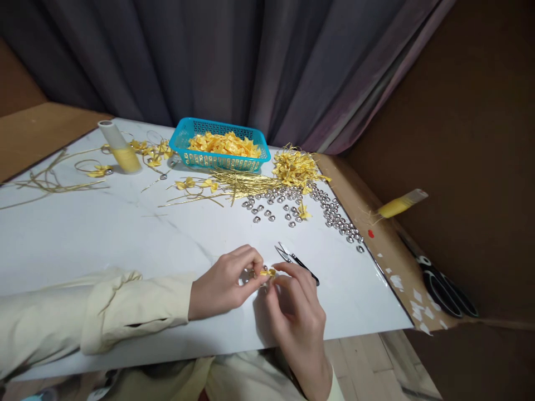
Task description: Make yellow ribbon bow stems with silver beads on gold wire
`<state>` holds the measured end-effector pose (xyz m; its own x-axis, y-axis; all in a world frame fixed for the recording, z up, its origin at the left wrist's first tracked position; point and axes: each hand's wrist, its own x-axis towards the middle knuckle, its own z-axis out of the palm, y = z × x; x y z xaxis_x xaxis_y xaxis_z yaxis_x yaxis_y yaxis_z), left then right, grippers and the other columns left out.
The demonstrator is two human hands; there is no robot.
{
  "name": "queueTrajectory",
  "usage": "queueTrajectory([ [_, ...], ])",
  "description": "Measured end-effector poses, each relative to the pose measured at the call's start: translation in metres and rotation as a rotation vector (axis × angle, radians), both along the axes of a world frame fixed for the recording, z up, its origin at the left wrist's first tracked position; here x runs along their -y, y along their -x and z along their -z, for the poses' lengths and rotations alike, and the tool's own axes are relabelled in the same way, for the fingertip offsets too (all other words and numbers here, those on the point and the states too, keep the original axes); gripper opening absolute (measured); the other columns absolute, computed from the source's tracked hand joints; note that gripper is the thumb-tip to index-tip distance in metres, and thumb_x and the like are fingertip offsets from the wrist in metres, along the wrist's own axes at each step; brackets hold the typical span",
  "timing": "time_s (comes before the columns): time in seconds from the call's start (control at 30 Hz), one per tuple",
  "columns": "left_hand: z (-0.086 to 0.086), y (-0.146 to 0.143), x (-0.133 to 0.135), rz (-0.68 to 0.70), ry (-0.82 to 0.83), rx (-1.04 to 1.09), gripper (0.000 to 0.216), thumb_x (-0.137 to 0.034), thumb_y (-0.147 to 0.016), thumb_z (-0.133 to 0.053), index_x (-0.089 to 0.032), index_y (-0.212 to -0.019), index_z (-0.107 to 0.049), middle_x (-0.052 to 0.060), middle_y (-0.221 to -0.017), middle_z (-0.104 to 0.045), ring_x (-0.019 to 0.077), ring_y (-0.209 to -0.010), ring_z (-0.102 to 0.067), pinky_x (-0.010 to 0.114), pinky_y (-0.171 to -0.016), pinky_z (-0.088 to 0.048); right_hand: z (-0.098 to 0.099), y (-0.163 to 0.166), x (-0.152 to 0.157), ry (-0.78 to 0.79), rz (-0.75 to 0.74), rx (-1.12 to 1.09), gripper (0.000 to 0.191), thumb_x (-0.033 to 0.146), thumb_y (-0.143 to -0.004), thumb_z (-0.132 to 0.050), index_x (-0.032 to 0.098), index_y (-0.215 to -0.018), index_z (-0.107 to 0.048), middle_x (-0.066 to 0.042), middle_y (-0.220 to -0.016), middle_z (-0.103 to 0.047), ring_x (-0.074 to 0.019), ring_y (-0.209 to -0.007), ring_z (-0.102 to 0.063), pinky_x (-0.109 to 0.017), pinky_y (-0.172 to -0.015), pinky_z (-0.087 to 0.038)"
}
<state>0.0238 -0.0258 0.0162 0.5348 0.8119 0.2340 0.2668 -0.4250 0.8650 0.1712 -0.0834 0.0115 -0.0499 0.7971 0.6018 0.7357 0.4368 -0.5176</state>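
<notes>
My left hand (225,284) and my right hand (298,317) meet near the front of the white board (104,234). Both pinch a tiny yellow ribbon bow (267,272) between their fingertips. Small black thread snips (296,260) lie on the board just behind my right hand, touching nothing I hold. Silver beads (292,209) are scattered further back, beside a pile of gold wires (242,182) and a heap of yellow bows (296,167).
A blue basket (184,139) full of yellow ribbon pieces stands at the back. A yellow thread spool (119,147) stands at back left among finished bows. Black scissors (443,284) and another spool (399,205) lie on the cardboard at right.
</notes>
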Motion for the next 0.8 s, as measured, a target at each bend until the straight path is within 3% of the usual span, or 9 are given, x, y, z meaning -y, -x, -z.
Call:
queueTrajectory([
  [0.47,0.0,-0.0008,0.0004,-0.003,0.006,-0.001,0.01,-0.014,-0.081,-0.051,-0.018,-0.075,-0.045,-0.001,-0.076,-0.051,0.011,-0.068,-0.051,0.024,-0.063,-0.043,-0.0042,0.001,0.0006,0.073,-0.074,-0.132,0.016,0.003,-0.081,-0.05,0.019,-0.081,-0.051,-0.006,-0.087,-0.059,-0.0173,-0.086,-0.056,-0.033,-0.075,-0.045],
  [0.8,0.0,0.0,-0.0001,0.006,-0.04,-0.015,0.012,-0.014,-0.082,-0.05,-0.018,-0.072,-0.044,0.0,-0.076,-0.052,0.0118,-0.068,-0.052,0.024,-0.063,-0.043,-0.0004,-0.0012,-0.0013,0.116,-0.007,-0.112,0.012,0.009,-0.082,-0.051,0.02,-0.078,-0.05,-0.005,-0.086,-0.06,-0.0179,-0.085,-0.056,-0.032,-0.073,-0.046],
])
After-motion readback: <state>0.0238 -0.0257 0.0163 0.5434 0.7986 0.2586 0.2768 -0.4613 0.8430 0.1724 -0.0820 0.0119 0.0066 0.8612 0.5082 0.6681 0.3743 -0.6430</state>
